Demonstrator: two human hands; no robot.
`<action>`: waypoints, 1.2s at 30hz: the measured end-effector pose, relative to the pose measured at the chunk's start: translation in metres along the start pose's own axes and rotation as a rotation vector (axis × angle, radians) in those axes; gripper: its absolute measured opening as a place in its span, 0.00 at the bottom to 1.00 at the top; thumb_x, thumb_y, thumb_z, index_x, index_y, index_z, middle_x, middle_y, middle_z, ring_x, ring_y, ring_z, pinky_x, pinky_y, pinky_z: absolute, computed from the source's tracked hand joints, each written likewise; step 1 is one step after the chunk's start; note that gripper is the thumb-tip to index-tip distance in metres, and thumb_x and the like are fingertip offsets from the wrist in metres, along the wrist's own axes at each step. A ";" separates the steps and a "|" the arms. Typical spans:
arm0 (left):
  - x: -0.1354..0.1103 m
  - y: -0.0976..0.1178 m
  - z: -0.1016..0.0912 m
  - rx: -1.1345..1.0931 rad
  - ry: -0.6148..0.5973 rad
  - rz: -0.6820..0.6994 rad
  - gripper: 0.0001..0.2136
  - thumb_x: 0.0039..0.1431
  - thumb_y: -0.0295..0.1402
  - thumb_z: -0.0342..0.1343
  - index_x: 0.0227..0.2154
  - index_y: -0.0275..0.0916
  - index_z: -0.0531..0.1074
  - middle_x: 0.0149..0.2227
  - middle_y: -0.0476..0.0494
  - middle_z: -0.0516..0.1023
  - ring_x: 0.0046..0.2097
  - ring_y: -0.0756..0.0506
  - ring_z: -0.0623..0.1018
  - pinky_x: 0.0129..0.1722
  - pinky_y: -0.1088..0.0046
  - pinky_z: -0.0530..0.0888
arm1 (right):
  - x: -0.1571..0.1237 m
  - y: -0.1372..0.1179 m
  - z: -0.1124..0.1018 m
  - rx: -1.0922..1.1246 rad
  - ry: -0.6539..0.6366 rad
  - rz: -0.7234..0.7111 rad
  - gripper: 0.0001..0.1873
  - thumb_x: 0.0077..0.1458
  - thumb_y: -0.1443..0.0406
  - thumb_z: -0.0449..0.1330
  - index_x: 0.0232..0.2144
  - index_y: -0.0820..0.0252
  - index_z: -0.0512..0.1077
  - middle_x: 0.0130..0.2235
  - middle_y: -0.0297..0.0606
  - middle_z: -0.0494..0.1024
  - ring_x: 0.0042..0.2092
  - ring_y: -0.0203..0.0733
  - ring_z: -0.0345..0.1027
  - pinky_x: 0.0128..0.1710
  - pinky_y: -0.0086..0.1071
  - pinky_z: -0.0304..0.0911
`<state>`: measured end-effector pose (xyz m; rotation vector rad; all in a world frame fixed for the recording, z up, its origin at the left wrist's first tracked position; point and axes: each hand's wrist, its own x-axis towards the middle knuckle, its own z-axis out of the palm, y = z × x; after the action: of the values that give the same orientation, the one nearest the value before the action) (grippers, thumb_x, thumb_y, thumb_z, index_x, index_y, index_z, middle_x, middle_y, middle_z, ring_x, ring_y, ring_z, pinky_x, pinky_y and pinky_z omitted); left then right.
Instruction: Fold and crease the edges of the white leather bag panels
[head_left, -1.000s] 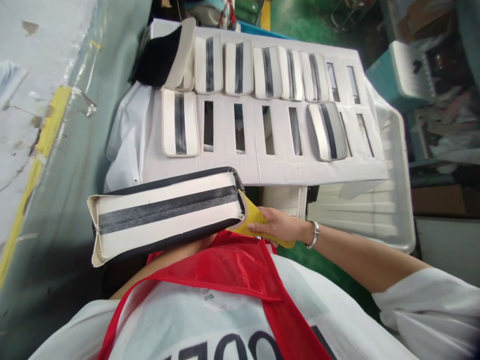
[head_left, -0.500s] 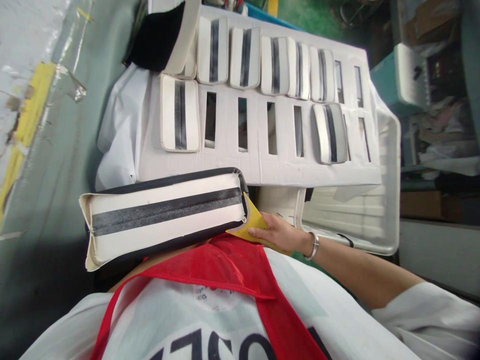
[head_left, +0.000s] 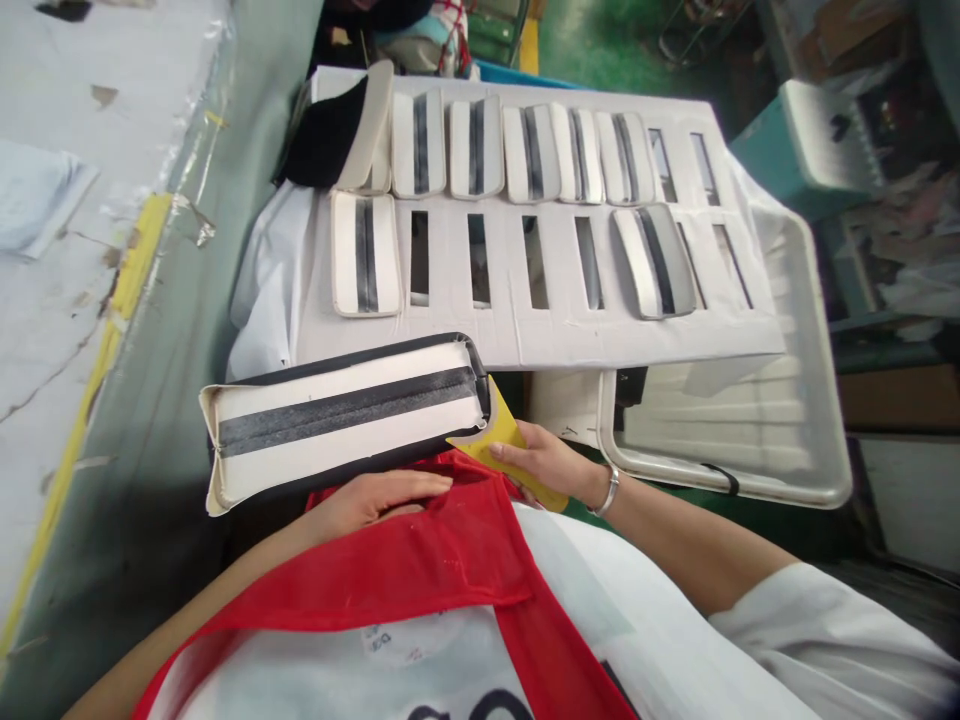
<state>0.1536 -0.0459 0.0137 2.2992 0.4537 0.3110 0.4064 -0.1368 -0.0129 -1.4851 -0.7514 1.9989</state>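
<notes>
A long box-shaped piece (head_left: 345,440) lies in front of my body. It has black sides, an off-white face and a dark grey strip with a seam along its middle. My right hand (head_left: 544,460) grips a thin yellow template (head_left: 504,445) with a curved cut-out edge. That cut-out faces the rounded right end of the piece and sits close to it; whether they touch I cannot tell. My left hand (head_left: 382,497) lies at the near side of the piece, over the red apron (head_left: 390,580), its visible fingers stretched out and holding nothing that I can see.
Beyond stands a white slotted board (head_left: 450,340) with several small white pieces, such as one at left (head_left: 365,255), each with a grey strip. A black piece (head_left: 326,135) leans at its far left. A white plastic bin (head_left: 720,475) is at right, a worktable edge (head_left: 127,300) at left.
My left hand has come into view at the near side of the piece. The view has shifted, showing more of the worktable. My right hand still holds the yellow template at the piece's right end.
</notes>
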 end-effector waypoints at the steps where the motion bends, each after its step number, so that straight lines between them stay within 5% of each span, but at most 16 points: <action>1: 0.003 0.001 -0.003 0.002 0.009 0.010 0.12 0.65 0.35 0.47 0.45 0.40 0.71 0.45 0.44 0.77 0.44 0.49 0.77 0.44 0.73 0.75 | 0.000 0.002 0.002 0.016 0.010 -0.019 0.23 0.53 0.49 0.59 0.40 0.64 0.67 0.20 0.30 0.71 0.14 0.30 0.60 0.11 0.23 0.56; 5: 0.038 -0.004 -0.004 0.350 0.137 -0.005 0.32 0.56 0.50 0.53 0.57 0.33 0.63 0.58 0.33 0.66 0.61 0.37 0.65 0.62 0.55 0.59 | 0.002 0.008 0.004 -0.012 0.073 -0.063 0.25 0.53 0.49 0.59 0.42 0.64 0.67 0.20 0.30 0.71 0.14 0.31 0.59 0.10 0.24 0.56; 8: 0.067 -0.014 0.007 0.553 0.022 -0.009 0.44 0.51 0.58 0.51 0.62 0.29 0.54 0.63 0.27 0.57 0.65 0.33 0.56 0.63 0.48 0.46 | 0.005 0.006 -0.003 -0.091 0.058 -0.081 0.24 0.52 0.49 0.60 0.40 0.64 0.68 0.21 0.30 0.72 0.14 0.31 0.60 0.10 0.24 0.57; 12: 0.082 -0.026 0.022 0.625 -0.071 0.004 0.43 0.52 0.58 0.49 0.62 0.29 0.53 0.63 0.28 0.56 0.65 0.35 0.56 0.63 0.47 0.45 | 0.005 -0.008 -0.013 -0.148 0.010 -0.085 0.22 0.51 0.50 0.61 0.36 0.64 0.68 0.22 0.31 0.72 0.15 0.29 0.60 0.12 0.22 0.57; 23: 0.082 -0.025 0.028 0.585 -0.008 -0.025 0.40 0.55 0.57 0.46 0.61 0.30 0.56 0.63 0.33 0.57 0.65 0.38 0.57 0.65 0.49 0.41 | 0.005 -0.037 -0.029 -0.321 -0.039 0.065 0.20 0.52 0.50 0.59 0.32 0.62 0.64 0.15 0.26 0.67 0.13 0.30 0.59 0.12 0.22 0.55; 33: 0.083 -0.024 0.032 0.501 0.085 -0.056 0.41 0.57 0.53 0.49 0.64 0.29 0.45 0.61 0.27 0.61 0.62 0.37 0.62 0.63 0.47 0.41 | 0.027 -0.052 -0.048 -0.395 -0.116 0.042 0.20 0.49 0.52 0.63 0.32 0.62 0.64 0.17 0.27 0.67 0.14 0.30 0.58 0.10 0.23 0.55; 36: 0.081 -0.020 0.032 0.544 0.195 -0.075 0.40 0.56 0.51 0.52 0.63 0.30 0.47 0.61 0.25 0.60 0.63 0.35 0.60 0.63 0.45 0.42 | 0.030 -0.052 -0.048 -0.404 -0.138 -0.028 0.19 0.50 0.51 0.62 0.30 0.61 0.65 0.16 0.27 0.67 0.13 0.29 0.57 0.11 0.22 0.55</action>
<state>0.2335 -0.0195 -0.0159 2.7803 0.8011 0.4168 0.4500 -0.0730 -0.0079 -1.5483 -1.2882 2.0262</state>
